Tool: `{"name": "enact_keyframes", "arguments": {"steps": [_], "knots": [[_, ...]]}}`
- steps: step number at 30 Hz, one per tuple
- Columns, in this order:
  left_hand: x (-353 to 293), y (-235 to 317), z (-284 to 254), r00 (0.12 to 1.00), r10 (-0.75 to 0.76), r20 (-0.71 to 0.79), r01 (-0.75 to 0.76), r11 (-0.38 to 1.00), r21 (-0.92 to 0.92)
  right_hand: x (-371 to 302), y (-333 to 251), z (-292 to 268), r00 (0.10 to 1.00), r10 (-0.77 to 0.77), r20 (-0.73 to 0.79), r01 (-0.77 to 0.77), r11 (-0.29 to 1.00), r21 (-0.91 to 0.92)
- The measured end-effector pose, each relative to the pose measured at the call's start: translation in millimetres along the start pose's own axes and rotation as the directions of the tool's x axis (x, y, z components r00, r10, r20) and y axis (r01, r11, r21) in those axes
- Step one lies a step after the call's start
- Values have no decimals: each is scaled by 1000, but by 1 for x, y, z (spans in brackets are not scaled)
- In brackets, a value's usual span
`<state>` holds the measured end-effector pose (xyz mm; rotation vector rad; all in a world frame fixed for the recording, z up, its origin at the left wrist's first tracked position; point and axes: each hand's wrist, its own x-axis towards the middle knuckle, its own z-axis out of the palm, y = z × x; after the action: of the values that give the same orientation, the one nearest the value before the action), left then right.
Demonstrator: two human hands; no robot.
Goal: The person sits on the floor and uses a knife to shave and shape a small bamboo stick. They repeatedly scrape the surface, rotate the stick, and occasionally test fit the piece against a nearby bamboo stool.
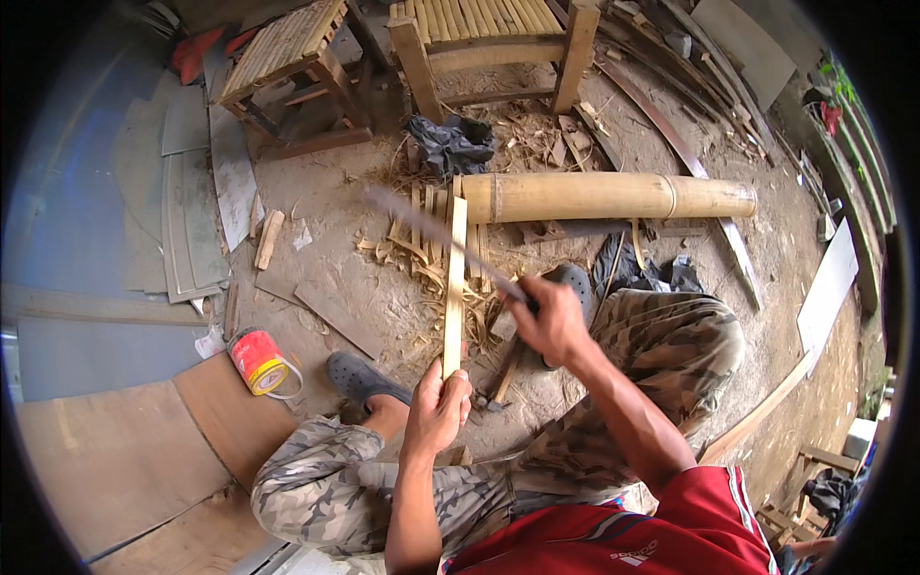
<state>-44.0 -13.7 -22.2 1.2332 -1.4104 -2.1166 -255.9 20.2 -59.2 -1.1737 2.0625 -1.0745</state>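
My left hand (439, 402) is closed around the lower end of a flat, pale bamboo strip (455, 297), which points away from me. A long-bladed knife (418, 221), its blade smeared by motion, is gripped in my right hand (554, 321). The blade slants up to the left and crosses the strip in the picture; whether it touches the strip I cannot tell. Beyond the strip's far end lies a thick bamboo pole (585, 197), running off to the right. More split bamboo strips (422, 216) lie by its left end.
Shavings (393, 254) litter the ground between my feet. A hammer (500, 388) lies near my right foot. To the left sits a red paint can (259, 360). Two bamboo-topped stools (287, 43) stand at the back, near a black plastic bag (450, 144). Scrap wood (690, 77) is piled far right.
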Motion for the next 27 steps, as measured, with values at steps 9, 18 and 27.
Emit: {"name": "enact_keyframes", "arguments": {"steps": [9, 18, 27], "knots": [[-4, -34, -4, 975, 142, -170, -70, 925, 373, -47, 2, 31, 916, -326, 232, 383, 884, -268], [-18, -28, 11, 973, 174, -154, -78, 870, 486, -43, 12, 24, 908, -357, 219, 402, 888, -224], [-7, -26, 28, 986, 35, -163, 33, 916, 399, -38, 36, 25, 920, -322, 221, 379, 875, -302]]}}
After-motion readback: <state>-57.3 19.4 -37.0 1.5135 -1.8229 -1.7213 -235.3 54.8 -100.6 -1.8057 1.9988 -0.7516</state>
